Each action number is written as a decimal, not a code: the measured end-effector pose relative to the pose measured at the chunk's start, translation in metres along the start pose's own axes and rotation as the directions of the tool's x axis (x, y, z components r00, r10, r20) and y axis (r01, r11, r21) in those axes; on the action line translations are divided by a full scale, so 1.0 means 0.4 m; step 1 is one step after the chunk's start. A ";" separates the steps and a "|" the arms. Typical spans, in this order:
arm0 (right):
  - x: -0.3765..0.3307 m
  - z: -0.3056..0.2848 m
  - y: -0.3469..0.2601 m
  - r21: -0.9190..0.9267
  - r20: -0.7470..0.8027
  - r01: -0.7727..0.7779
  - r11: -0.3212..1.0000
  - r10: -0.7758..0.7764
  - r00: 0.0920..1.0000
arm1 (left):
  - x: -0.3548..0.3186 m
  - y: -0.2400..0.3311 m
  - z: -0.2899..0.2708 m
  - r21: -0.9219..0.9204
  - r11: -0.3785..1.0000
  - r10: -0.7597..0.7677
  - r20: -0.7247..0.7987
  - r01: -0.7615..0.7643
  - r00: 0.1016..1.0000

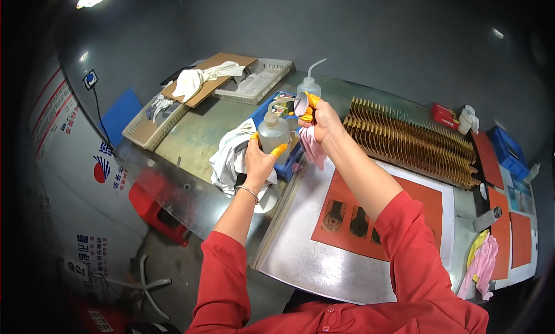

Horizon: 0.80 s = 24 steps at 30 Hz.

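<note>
My left hand [258, 159], with orange finger cots, grips a translucent squeeze bottle [273, 133] and holds it upright above a blue tray [287, 163]. The bottle's bent spout points toward my right hand [321, 119]. That hand, also wearing orange finger cots, pinches a small round grey part [300, 105] together with a pink cloth [313, 146] that hangs down from it. Both hands are raised over the left end of the workbench, close together.
A second wash bottle [309, 85] stands behind. White rags [230, 157] lie by the blue tray. A long rack of tan slotted plates [410, 140] runs to the right. An orange mat [404, 202] with dark parts lies on a metal sheet. Grey trays and cardboard [208, 79] sit at back left.
</note>
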State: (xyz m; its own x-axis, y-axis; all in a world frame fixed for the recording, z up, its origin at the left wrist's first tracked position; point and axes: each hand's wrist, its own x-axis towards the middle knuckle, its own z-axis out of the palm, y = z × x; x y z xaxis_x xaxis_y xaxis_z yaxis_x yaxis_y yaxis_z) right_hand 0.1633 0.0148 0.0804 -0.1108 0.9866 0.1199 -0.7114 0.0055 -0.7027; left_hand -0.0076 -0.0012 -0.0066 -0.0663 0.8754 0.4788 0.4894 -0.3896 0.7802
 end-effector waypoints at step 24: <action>-0.471 -0.051 -0.346 -0.318 -0.222 0.085 0.944 -0.161 0.962 | -0.178 0.066 -0.003 0.001 0.897 0.437 -0.153 -0.442 0.887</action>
State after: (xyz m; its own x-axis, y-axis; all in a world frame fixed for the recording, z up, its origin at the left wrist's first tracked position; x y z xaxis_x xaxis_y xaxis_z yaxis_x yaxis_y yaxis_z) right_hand 0.2970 -0.1685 0.1408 0.1618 0.9841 0.0727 -0.4609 0.1405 -0.8762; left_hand 0.0089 -0.0742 -0.0196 0.0215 0.5621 0.8268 0.4695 -0.7358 0.4881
